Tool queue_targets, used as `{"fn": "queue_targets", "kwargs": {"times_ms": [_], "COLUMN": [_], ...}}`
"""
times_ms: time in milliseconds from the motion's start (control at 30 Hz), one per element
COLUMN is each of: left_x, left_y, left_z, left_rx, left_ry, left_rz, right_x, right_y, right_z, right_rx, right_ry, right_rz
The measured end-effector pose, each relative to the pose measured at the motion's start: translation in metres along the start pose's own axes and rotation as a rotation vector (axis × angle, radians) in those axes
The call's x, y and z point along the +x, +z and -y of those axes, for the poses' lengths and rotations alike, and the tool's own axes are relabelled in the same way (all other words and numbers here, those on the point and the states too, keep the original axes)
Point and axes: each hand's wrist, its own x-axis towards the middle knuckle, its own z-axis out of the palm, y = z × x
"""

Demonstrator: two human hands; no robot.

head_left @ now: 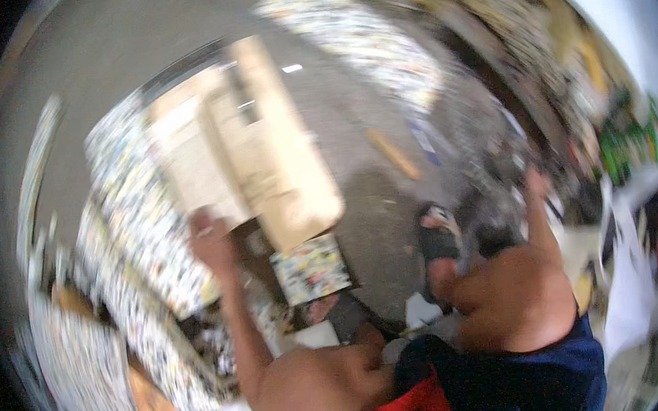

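My left hand [209,234] is beside the lower edge of a tan board [280,155] and a long speckled foam slab [133,185]. Motion smears its fingers, so I cannot tell whether it touches either one. A pale, flat piece [189,148] lies along the board's left side, and a small speckled foam block [310,269] sits just below the board. Over on the right, my right hand [535,186] is near a crumpled, greyish, see-through heap [490,146]. Its fingers are blurred too, and any held object cannot be made out.
A yellow-orange stick [393,154] and a thin blue item [424,142] lie on the grey floor [343,109]. Another speckled slab [352,37] lies farther off. More foam pieces [91,371] crowd the left; white bags [628,272] and piled material [501,22] line the right.
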Motion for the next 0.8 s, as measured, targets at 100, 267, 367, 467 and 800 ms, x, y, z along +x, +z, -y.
{"fn": "queue_targets", "kwargs": {"times_ms": [100,267,367,467,800], "left_x": [-0.064,-0.078,-0.072,-0.066,-0.100], "left_y": [-0.017,-0.025,-0.006,0.013,0.002], "left_z": [-0.020,-0.045,-0.051,-0.057,-0.068], "left_rx": [-0.097,-0.381,-0.848,-1.057,0.147], "left_ry": [-0.239,-0.582,-0.843,-0.915,-0.143], "left_rz": [0.066,0.124,0.153,0.330,0.427], "right_x": [-0.027,-0.140,-0.230,-0.312,-0.449], "right_y": [-0.003,0.048,0.119,0.205,0.419], "right_z": [0.064,0.215,0.295,0.340,0.360], "right_rx": [-0.334,-0.382,-0.315,-0.236,-0.370], "right_ry": [-0.333,-0.579,-0.631,-0.827,-0.997], "right_rz": [-0.070,0.288,0.518,0.791,1.539]}}
